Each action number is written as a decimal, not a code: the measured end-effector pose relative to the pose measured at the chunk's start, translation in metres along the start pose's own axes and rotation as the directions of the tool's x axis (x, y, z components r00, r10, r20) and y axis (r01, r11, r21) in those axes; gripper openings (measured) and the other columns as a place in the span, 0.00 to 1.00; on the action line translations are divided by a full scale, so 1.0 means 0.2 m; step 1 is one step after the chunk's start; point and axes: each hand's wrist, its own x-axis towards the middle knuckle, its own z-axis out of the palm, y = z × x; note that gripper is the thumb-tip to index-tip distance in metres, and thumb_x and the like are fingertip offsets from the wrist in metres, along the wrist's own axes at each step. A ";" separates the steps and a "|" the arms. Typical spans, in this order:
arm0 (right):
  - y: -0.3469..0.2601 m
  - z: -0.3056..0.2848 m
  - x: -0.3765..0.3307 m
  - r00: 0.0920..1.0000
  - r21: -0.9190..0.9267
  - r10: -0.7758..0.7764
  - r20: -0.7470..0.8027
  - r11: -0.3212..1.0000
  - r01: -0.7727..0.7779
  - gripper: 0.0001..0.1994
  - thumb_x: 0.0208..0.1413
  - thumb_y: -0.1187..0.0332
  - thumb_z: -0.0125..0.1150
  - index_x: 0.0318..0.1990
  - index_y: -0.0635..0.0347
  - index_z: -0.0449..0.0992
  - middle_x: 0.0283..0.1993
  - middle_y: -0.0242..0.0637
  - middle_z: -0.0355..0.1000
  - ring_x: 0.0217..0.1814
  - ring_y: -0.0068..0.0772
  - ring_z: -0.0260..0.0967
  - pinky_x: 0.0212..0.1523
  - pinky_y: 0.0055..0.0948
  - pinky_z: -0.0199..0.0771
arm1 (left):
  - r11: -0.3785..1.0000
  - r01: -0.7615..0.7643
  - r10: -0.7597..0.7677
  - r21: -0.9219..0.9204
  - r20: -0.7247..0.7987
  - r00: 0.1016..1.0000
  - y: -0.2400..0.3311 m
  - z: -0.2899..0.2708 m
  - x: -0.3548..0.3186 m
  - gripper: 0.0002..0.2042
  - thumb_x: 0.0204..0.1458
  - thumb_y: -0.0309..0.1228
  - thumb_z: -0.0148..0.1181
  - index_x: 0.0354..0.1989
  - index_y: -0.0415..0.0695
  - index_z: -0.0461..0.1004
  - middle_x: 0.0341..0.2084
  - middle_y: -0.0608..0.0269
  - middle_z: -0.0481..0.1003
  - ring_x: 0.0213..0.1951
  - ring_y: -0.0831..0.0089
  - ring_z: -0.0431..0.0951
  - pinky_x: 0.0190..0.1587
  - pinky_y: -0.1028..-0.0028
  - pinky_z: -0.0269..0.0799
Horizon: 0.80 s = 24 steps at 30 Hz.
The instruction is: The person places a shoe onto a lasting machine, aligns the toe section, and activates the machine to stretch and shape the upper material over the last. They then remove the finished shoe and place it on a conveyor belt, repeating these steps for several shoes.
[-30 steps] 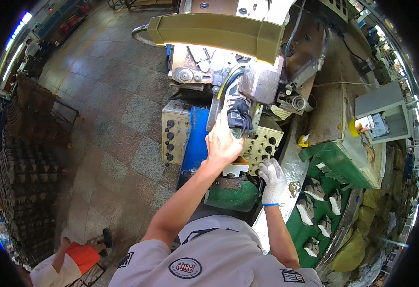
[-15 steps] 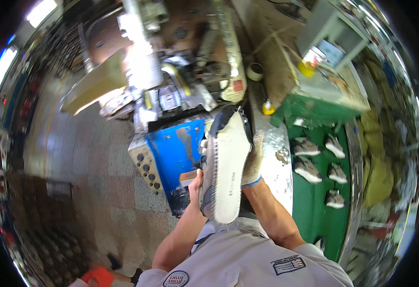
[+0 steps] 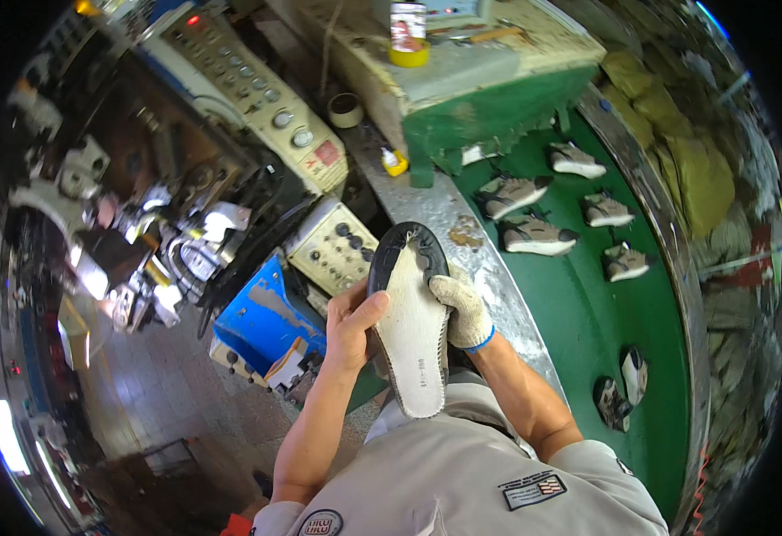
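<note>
In front of my chest a shoe upper (image 3: 411,344) is held with its underside turned up. Its bottom is white with stitching along the rim, and the black toe end points away from me. My bare left hand (image 3: 355,322) grips its left side, thumb lying on the white bottom near the toe. On the other side my right hand (image 3: 463,313), in a knitted glove with a blue cuff, clasps the edge with its thumb over the black part. The fingers of both hands are partly hidden under the upper.
Several grey-brown sneakers (image 3: 538,236) stand on the green surface (image 3: 547,308) at right, beside a metal ledge (image 3: 435,207). Left are a machine with a control panel (image 3: 261,98), a knob box (image 3: 333,246) and a blue tray (image 3: 270,308). A yellow bottle (image 3: 394,162) stands on the ledge.
My view has swung right, toward the sneakers. The upper now lies flatter to view, and my left thumb rests on its bottom. My right thumb has come into sight over the edge.
</note>
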 end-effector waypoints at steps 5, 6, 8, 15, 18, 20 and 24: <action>-0.25 -0.24 -0.10 0.999 -0.176 0.018 -0.027 0.984 -0.023 0.27 0.53 0.57 0.67 0.57 0.64 0.73 0.48 0.35 0.76 0.46 0.24 0.72 0.49 0.26 0.74 | 0.992 -0.005 -0.013 0.125 0.144 0.989 -0.12 0.21 0.10 0.25 0.52 0.33 0.67 0.54 0.27 0.74 0.44 0.56 0.80 0.42 0.74 0.78 0.48 0.77 0.71; -0.30 -0.28 -0.12 1.000 -0.210 -0.005 -0.011 0.978 0.003 0.27 0.53 0.58 0.67 0.57 0.65 0.74 0.48 0.34 0.76 0.46 0.23 0.72 0.49 0.26 0.74 | 0.983 0.041 -0.079 0.178 0.215 0.973 -0.12 0.23 0.13 0.28 0.53 0.37 0.67 0.56 0.26 0.73 0.47 0.56 0.79 0.46 0.73 0.77 0.52 0.75 0.70; -0.37 -0.38 -0.16 0.999 -0.254 -0.047 -0.022 0.966 0.040 0.27 0.51 0.61 0.69 0.57 0.66 0.73 0.48 0.34 0.76 0.47 0.23 0.71 0.51 0.27 0.73 | 0.985 0.128 -0.161 0.119 0.331 0.930 -0.12 0.33 0.23 0.30 0.54 0.41 0.66 0.58 0.26 0.71 0.49 0.55 0.78 0.49 0.71 0.76 0.56 0.72 0.69; -0.53 -0.63 -0.23 0.991 -0.397 -0.125 -0.043 0.913 0.098 0.36 0.49 0.60 0.71 0.65 0.66 0.69 0.56 0.37 0.74 0.56 0.26 0.69 0.61 0.30 0.68 | 0.908 0.349 -0.415 0.231 0.386 0.824 -0.16 0.73 0.55 0.22 0.59 0.42 0.64 0.45 0.30 0.78 0.39 0.59 0.80 0.39 0.74 0.79 0.46 0.73 0.73; -0.54 -0.79 -0.27 0.986 -0.403 -0.165 -0.012 0.904 0.146 0.40 0.49 0.59 0.72 0.69 0.65 0.64 0.59 0.39 0.71 0.60 0.27 0.67 0.64 0.30 0.64 | 0.871 0.292 -0.461 0.395 0.447 0.767 -0.22 0.84 0.62 0.18 0.56 0.36 0.65 0.45 0.30 0.78 0.38 0.58 0.80 0.39 0.75 0.78 0.44 0.74 0.73; -0.54 -0.88 -0.29 0.979 -0.386 -0.203 -0.007 0.904 0.184 0.40 0.50 0.60 0.71 0.70 0.64 0.62 0.59 0.40 0.71 0.60 0.27 0.67 0.64 0.30 0.64 | 0.857 0.212 -0.447 0.469 0.471 0.760 -0.26 0.92 0.64 0.17 0.57 0.36 0.64 0.44 0.31 0.79 0.36 0.60 0.80 0.37 0.77 0.77 0.42 0.75 0.72; -0.63 -0.92 -0.33 0.977 -0.295 -0.132 -0.168 0.952 0.078 0.34 0.52 0.63 0.69 0.66 0.65 0.67 0.55 0.37 0.73 0.55 0.25 0.68 0.59 0.29 0.68 | 0.841 0.171 -0.443 0.514 0.471 0.763 -0.39 1.02 0.70 0.15 0.56 0.36 0.62 0.42 0.34 0.80 0.33 0.65 0.79 0.35 0.79 0.75 0.40 0.76 0.71</action>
